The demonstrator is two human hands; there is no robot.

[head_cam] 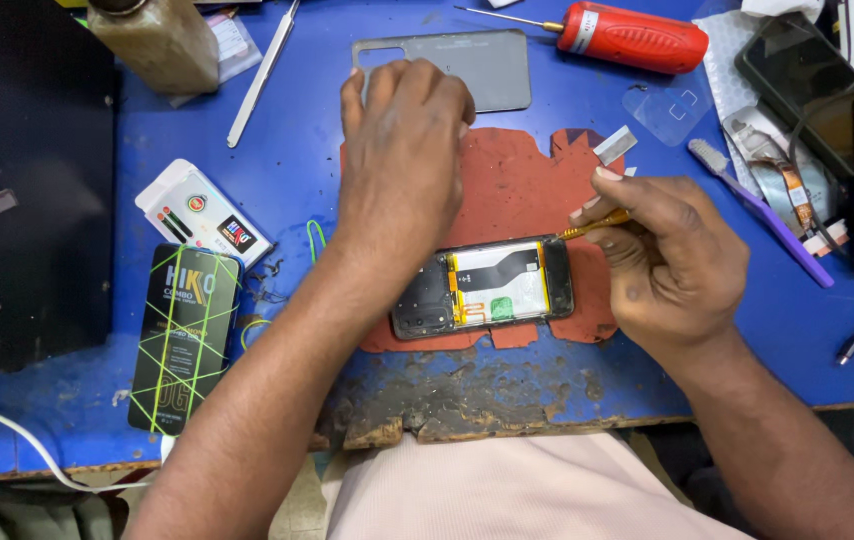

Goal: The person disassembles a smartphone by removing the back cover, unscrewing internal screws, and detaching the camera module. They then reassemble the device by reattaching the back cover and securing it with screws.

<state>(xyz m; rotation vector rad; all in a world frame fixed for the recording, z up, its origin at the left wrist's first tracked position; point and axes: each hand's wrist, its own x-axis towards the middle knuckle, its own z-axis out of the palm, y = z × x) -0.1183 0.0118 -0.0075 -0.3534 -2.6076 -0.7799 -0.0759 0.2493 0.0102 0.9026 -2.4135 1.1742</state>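
red screwdriver [632, 37], grey back cover [487, 65] beyond hands [402, 150]; opened phone [482, 288] below.

2 hands are counted: the left hand [402, 150] and the right hand [672, 265]. 1 opened phone [487, 288] is seen on 1 red mat [522, 190], and 1 grey back cover [492, 65] beyond it. 2 screwdrivers are counted (1 red-handled screwdriver [632, 38], 1 thin screwdriver [595, 225]). 2 flat packages [187, 335] and 1 purple toothbrush [762, 212] are also seen.
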